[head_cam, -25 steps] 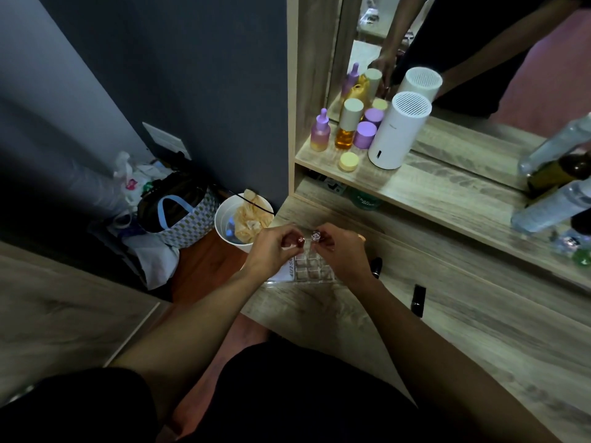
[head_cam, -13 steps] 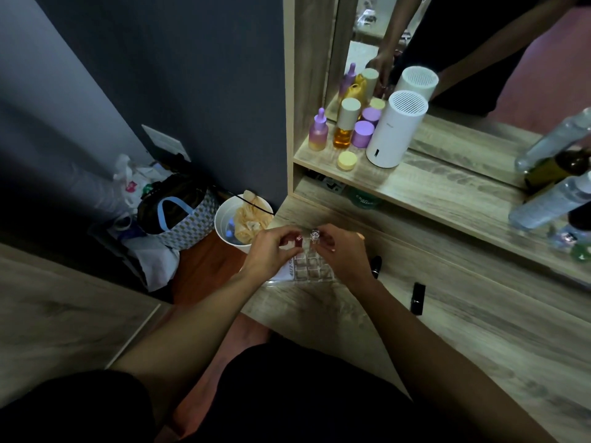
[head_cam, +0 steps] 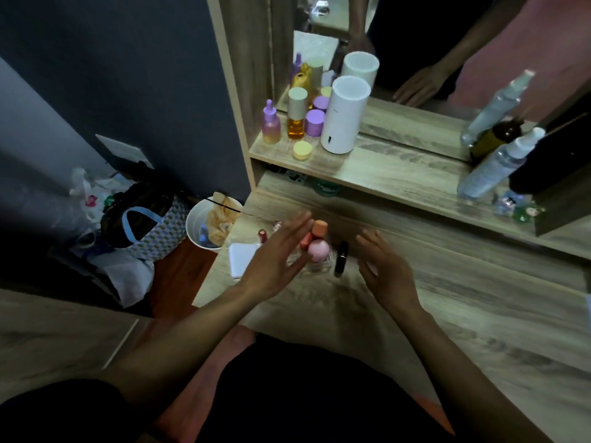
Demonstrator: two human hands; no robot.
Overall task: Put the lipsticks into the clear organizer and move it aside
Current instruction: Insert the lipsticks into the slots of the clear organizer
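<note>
Both hands hover over the pale wood-grain surface (head_cam: 447,314), and neither holds anything. The left hand (head_cam: 275,260) is flat, its fingers (head_cam: 299,223) stretched out together and pointing away from the person. The right hand (head_cam: 385,270) has its fingers (head_cam: 367,239) spread loosely, palm turned towards the left hand.

Between the two hands sits the clear plastic organizer (head_cam: 315,266), partly hidden behind the left hand and blurred. Rising from it are a round pink-capped piece (head_cam: 318,250), an orange-capped piece (head_cam: 319,228) behind that and a coral lipstick (head_cam: 305,240) beside them; which compartments they stand in cannot be told. Just to the right of the organizer a black lipstick tube (head_cam: 341,258) stands upright on the surface, outside it. To the left of the organizer a dark red lipstick (head_cam: 263,235) stands near a flat white pad (head_cam: 243,259), also outside.

Well behind the organizer, on the raised shelf, stands a white cylindrical device (head_cam: 343,116) with a purple dropper bottle (head_cam: 271,123) and an amber bottle (head_cam: 295,118) at its left.
</note>
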